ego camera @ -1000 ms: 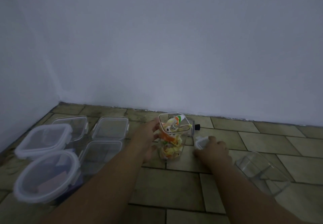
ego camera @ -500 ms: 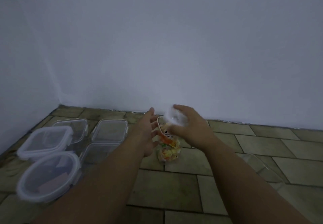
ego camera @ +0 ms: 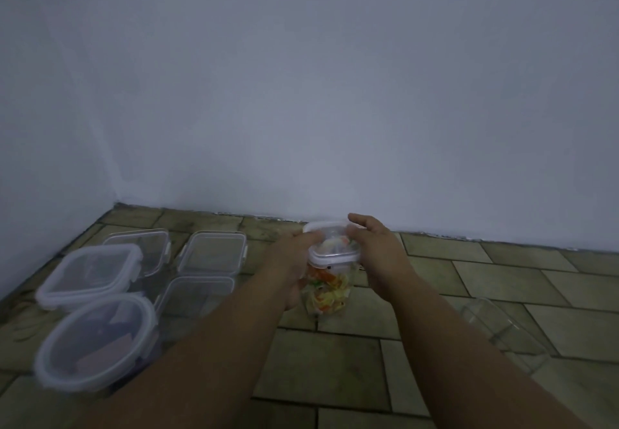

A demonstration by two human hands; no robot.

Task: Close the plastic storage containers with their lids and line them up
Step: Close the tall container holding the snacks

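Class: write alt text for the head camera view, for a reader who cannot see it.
The left hand grips a tall container of colourful pieces while the right hand holds its lid on top, over a tiled floor by a white wall. Other clear containers, some lidded, cluster at left; an empty container lies tipped at right.

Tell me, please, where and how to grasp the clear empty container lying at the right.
Probably pinch across its body from above, on two opposite walls: the clear container seems to lie tipped over on the tiles, its rim pointing sideways.
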